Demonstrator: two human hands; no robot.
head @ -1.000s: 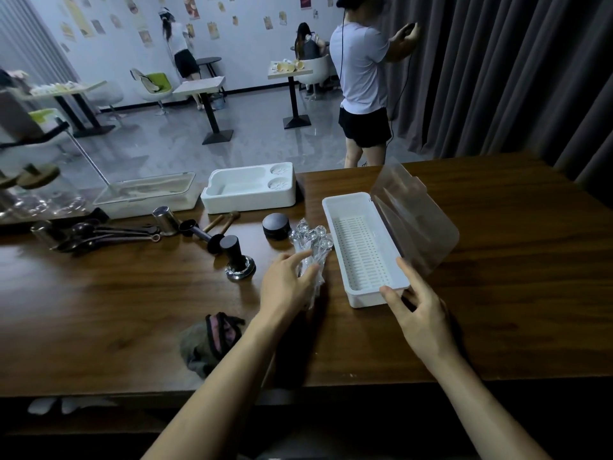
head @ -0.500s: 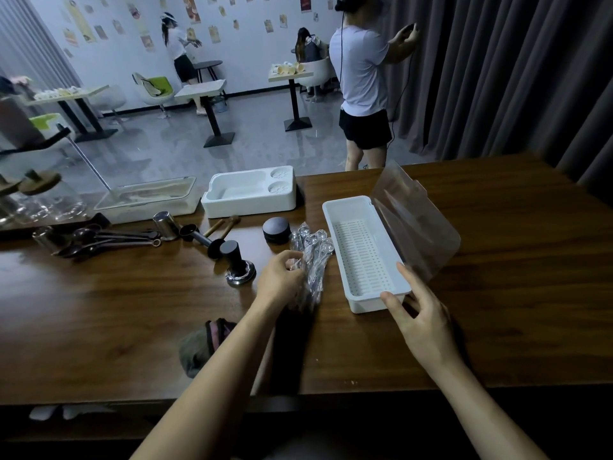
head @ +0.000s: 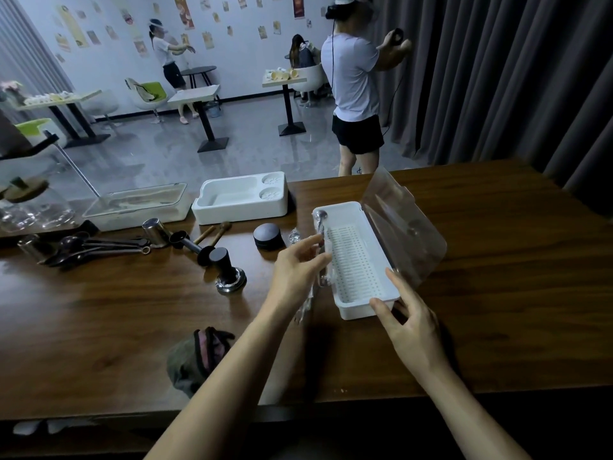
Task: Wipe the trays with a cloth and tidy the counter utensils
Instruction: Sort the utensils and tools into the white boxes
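The left hand has lifted the clear spoons off the table and brought them to the left edge of the white tray. They lie over that edge, pinched between thumb and fingers. The right hand is at the tray's near end, fingers spread and straight, thumb touching the wall. The clear lid stands open on the tray's right side.
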